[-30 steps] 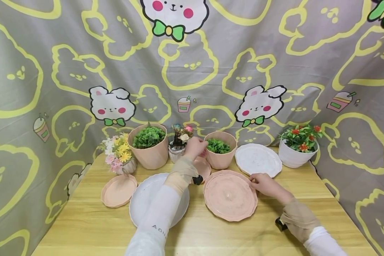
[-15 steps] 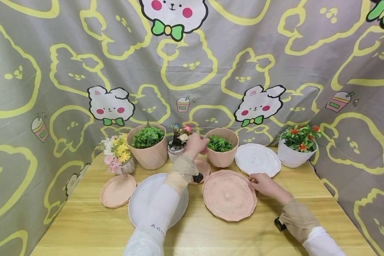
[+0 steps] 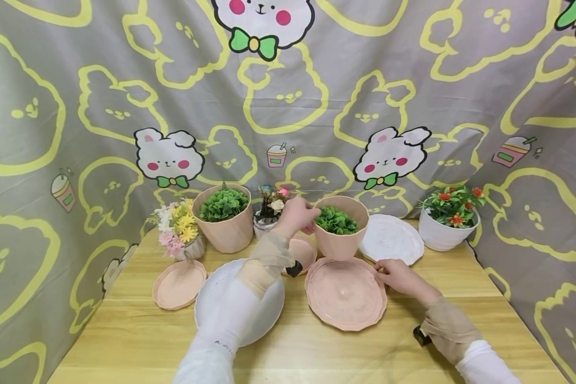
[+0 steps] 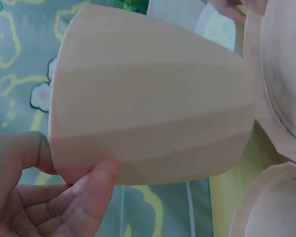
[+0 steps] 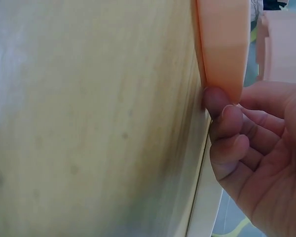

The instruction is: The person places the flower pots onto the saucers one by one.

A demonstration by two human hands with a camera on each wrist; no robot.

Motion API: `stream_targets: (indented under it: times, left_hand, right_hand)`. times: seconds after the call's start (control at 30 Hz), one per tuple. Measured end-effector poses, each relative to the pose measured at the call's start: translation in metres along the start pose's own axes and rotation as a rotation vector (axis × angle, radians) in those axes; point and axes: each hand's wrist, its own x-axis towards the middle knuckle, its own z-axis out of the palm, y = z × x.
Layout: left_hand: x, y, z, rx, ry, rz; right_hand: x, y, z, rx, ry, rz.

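Observation:
In the head view my left hand (image 3: pixel 297 217) grips the left rim of a peach flowerpot (image 3: pixel 341 246) with a green leafy plant (image 3: pixel 337 221) in it. In the left wrist view, thumb and fingers pinch that pot (image 4: pixel 153 98) at its rim. Its base appears over the far edge of a large pink saucer (image 3: pixel 345 296); whether they touch I cannot tell. My right hand (image 3: pixel 400 276) pinches the saucer's right edge. Close up in the right wrist view, the fingers (image 5: pixel 229 148) hold the saucer rim (image 5: pixel 224 49) at the tabletop.
Left of the pot stand a small flower pot (image 3: pixel 265 228), a larger peach pot (image 3: pixel 226 234) and a yellow-pink flower pot (image 3: pixel 192 248). Saucers lie around: grey (image 3: pixel 264 320), small peach (image 3: pixel 178 288), another peach (image 3: pixel 304 250), white (image 3: pixel 393 240). A white red-flowered pot (image 3: pixel 446 234) stands right.
My left hand has moved the peach pot right and toward the large pink saucer, with the pot's base now at the saucer's far edge. My right hand keeps its hold there.

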Motion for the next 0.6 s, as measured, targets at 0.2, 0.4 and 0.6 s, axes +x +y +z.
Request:
stream_targets:
  times: [0.2,0.4,0.6]
  left_hand:
    - [-0.016,0.005,0.002,-0.006,-0.074,-0.004]
    - [-0.026,0.000,0.008,-0.016,-0.141,0.006]
    - [-0.036,-0.009,0.016,-0.007,-0.184,0.013]
  right_hand:
    - [0.000,0.002,0.001,0.015,-0.001,0.009]
    - [0.000,0.003,0.001,0.011,0.014,-0.014]
    - [0.000,0.004,0.000,0.014,0.009,-0.015]
